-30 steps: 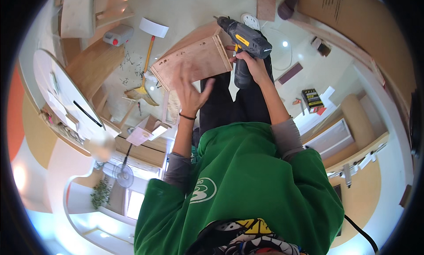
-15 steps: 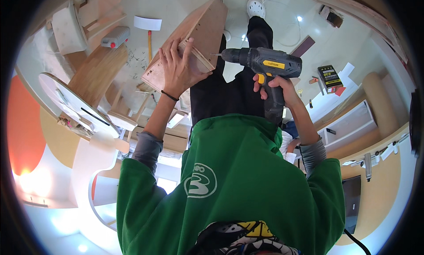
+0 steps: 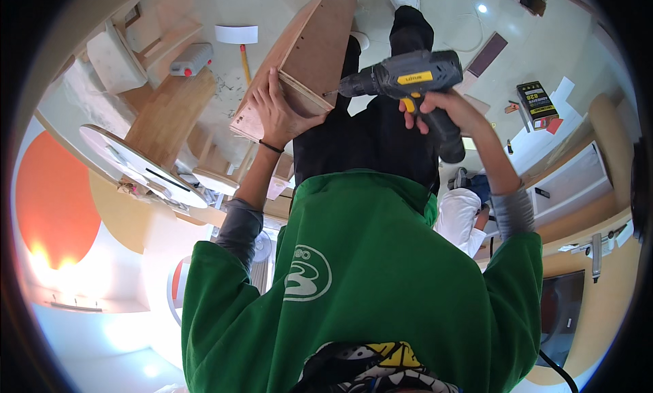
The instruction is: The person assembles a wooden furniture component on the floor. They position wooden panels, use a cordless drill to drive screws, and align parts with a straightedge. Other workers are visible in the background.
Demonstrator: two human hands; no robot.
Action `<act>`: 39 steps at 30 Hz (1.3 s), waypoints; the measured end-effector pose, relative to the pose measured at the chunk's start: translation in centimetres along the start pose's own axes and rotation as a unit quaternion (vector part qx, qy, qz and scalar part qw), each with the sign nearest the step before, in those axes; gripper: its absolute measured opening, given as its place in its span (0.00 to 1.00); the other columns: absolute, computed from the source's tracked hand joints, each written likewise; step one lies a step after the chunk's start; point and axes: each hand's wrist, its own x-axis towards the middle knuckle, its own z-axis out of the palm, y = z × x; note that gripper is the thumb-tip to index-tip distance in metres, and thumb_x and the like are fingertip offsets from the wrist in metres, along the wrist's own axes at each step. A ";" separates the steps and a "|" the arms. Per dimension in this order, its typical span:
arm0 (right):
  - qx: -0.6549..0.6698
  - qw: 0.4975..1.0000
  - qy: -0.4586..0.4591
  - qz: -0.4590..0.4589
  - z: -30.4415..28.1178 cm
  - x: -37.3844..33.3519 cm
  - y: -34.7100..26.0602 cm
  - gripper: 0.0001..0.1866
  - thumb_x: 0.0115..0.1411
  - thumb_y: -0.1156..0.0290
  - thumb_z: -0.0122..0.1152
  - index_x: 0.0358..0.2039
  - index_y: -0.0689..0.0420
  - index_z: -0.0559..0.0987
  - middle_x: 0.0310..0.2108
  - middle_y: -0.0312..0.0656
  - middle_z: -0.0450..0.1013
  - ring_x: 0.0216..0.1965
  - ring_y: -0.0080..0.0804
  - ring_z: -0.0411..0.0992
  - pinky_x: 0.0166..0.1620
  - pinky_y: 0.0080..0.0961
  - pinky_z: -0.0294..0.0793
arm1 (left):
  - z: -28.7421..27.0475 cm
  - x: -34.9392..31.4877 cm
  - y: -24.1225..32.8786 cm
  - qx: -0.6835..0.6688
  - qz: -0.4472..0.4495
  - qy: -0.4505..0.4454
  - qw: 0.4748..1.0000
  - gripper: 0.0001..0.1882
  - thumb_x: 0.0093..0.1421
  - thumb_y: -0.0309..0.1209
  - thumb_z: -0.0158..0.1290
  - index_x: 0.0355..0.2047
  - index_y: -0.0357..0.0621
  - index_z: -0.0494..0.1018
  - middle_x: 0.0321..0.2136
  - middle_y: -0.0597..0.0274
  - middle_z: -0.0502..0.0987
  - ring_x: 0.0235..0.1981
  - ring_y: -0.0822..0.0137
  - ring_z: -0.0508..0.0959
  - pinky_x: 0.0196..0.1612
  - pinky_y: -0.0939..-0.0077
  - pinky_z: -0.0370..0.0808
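Note:
A long plywood box [image 3: 314,43] slants away in front of my legs, its near end close to my left knee. My left hand [image 3: 273,114] grips that near end, fingers spread over the panel edge and thumb along the lower side. In my right hand [image 3: 445,112] is a black and grey cordless drill [image 3: 413,77] with yellow trim, held by its handle. Its thin bit [image 3: 330,93] points left and meets the box near the corner, by the panel's edge. Whether the tip has entered the wood cannot be made out.
On the floor at left lie a grey plastic jug [image 3: 192,58], a wood-grain board [image 3: 166,111] and a yellow-handled tool [image 3: 245,63]. To the right are a dark plank [image 3: 487,54] and a black and yellow can [image 3: 537,104]. Another person in white [image 3: 459,219] is behind at right.
The drill has tilted, its rear rising and its handle swinging right, and the bit sits closer to the box's near corner. My left hand keeps its hold. The whole view has shifted slightly.

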 end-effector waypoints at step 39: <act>-0.286 0.949 -0.102 0.083 -2.1 3.8 -5.2 0.14 0.51 0.68 0.57 0.37 0.61 0.78 0.32 0.44 0.79 0.22 0.27 0.75 0.32 0.25 0.75 | 0.5 -1.9 0.2 -0.015 0.028 -0.023 0.999 0.65 0.26 0.58 0.71 0.64 0.46 0.54 0.57 0.52 0.62 0.60 0.49 0.62 0.56 0.47 0.56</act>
